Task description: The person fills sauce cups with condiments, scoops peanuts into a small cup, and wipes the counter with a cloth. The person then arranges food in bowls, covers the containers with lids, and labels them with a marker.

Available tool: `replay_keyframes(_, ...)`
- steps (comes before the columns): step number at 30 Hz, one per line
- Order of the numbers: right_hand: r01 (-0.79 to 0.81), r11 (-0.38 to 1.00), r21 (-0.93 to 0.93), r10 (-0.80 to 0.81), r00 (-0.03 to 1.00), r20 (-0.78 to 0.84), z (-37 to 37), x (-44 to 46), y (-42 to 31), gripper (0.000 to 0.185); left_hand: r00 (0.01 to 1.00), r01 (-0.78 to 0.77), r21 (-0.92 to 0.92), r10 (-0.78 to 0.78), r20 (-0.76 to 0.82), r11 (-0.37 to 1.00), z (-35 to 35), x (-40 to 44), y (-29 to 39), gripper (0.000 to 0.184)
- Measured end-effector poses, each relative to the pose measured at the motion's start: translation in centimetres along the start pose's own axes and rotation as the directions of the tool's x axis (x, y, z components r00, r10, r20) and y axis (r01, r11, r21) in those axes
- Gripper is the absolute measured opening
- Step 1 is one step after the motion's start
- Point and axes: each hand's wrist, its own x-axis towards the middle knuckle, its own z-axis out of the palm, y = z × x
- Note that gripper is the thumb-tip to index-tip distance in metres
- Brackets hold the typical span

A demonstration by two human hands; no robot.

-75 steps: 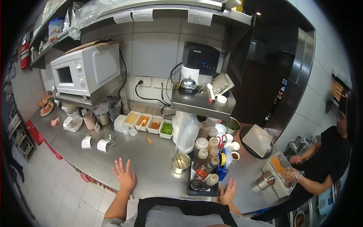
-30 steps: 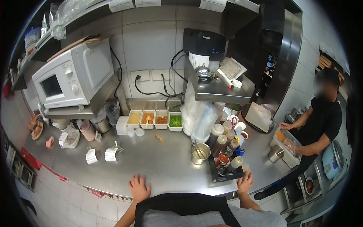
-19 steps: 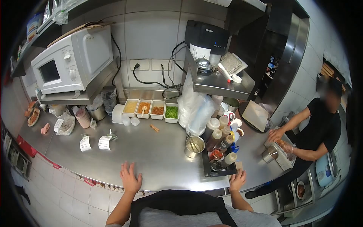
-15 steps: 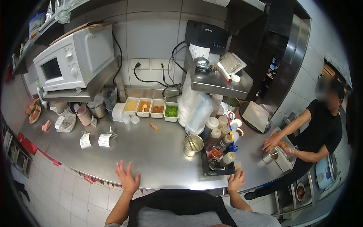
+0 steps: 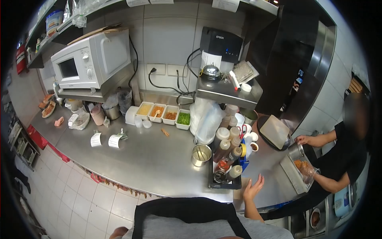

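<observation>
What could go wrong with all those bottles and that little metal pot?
The open right hand is close beside the black tray, so a careless swing might knock over the bottles crowded in it.

The metal pot has utensils sticking up past its rim; a sleeve could catch them and perhaps tip it.

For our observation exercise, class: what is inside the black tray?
The black tray holds several bottles and a container showing something red. They hide most of its floor, so anything beneath them cannot be seen.
</observation>
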Motion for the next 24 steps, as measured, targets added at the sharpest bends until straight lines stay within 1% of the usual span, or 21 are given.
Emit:
replay_keyframes(2, 0.065, 0.997, 0.029, -0.064, 0.998, -0.016, -0.3, 1.9, -1.0, 0.057, 1.000, -0.005, -0.135, 0.001, -0.030, 0.991, 1.8, -0.1, 0.2, 0.067)
replay_keyframes(4, 0.111, 0.987, 0.119, -0.104, 0.993, -0.059, -1.4, 3.8, -3.2, 0.056, 0.996, -0.039, -0.229, 0.020, -0.081, 0.973, 2.6, 0.4, 1.4, 0.067)
replay_keyframes(8, 0.153, 0.965, 0.212, -0.121, 0.980, -0.156, -1.7, 6.4, -4.4, 0.055, 0.990, -0.088, -0.315, 0.049, -0.131, 0.945, 3.2, 0.7, 3.5, 0.066)
replay_keyframes(11, 0.217, 0.942, 0.258, -0.166, 0.964, -0.206, -1.5, 7.8, -5.2, 0.053, 0.986, -0.116, -0.349, 0.065, -0.156, 0.930, 2.9, 0.5, 4.9, 0.066)
replay_keyframes(14, 0.203, 0.924, 0.323, -0.144, 0.970, -0.197, -2.1, 8.3, -6.0, 0.052, 0.984, -0.130, -0.362, 0.074, -0.165, 0.923, 2.7, 0.4, 5.6, 0.065)
replay_keyframes(24, 0.178, 0.912, 0.371, -0.124, 0.979, -0.164, -2.7, 7.9, -6.1, 0.052, 0.989, -0.101, -0.367, 0.054, -0.137, 0.925, 3.7, 1.5, 4.4, 0.064)
